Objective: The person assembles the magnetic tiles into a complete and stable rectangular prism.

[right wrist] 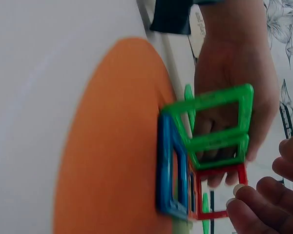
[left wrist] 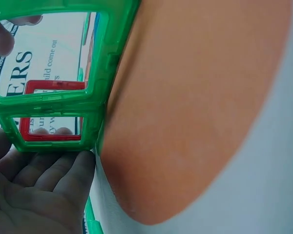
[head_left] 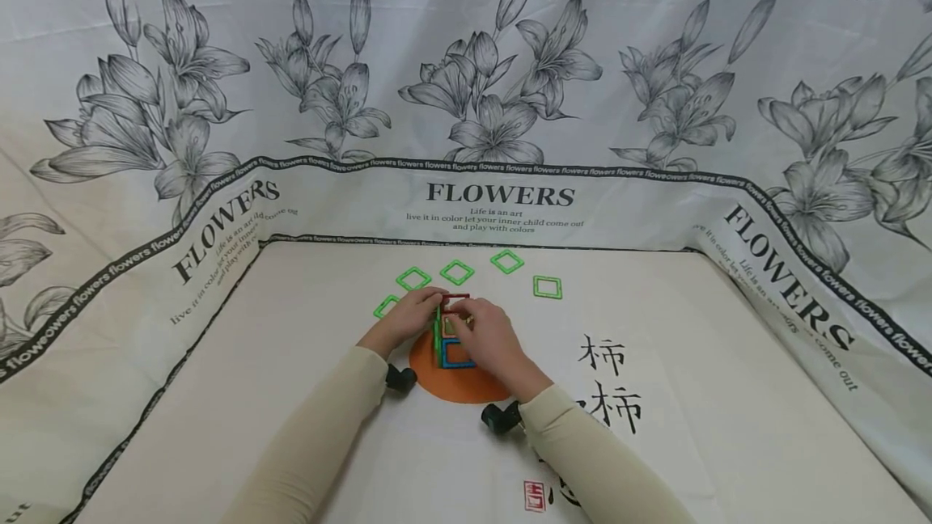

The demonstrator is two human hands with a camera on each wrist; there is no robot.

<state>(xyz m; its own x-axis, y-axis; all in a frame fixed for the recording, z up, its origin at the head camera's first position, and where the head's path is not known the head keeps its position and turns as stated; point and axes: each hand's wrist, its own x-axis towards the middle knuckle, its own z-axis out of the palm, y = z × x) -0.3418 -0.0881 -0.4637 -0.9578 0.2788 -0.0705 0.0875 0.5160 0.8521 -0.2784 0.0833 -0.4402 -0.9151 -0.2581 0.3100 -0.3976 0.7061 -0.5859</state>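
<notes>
Green square magnetic tiles (right wrist: 217,139) stand upright as a side wall beside a blue magnetic tile (head_left: 457,354) and an orange one (head_left: 448,327). A red magnetic tile (left wrist: 52,137) stands at their far end. My left hand (left wrist: 44,195) holds the wall's far corner; its fingertips show through the red tile, behind it. In the head view, my left hand (head_left: 413,311) is on the structure's left. My right hand (head_left: 495,335) is on the right, its fingers (right wrist: 263,204) close by the red tile's upper edge, bent slightly and apart. Contact there cannot be made out.
Loose green square tiles (head_left: 507,261) lie in an arc beyond the hands, another (head_left: 548,287) to the right. The structure stands on an orange disc printed on the white cloth (head_left: 291,330). Flowered cloth walls (head_left: 502,200) enclose the table.
</notes>
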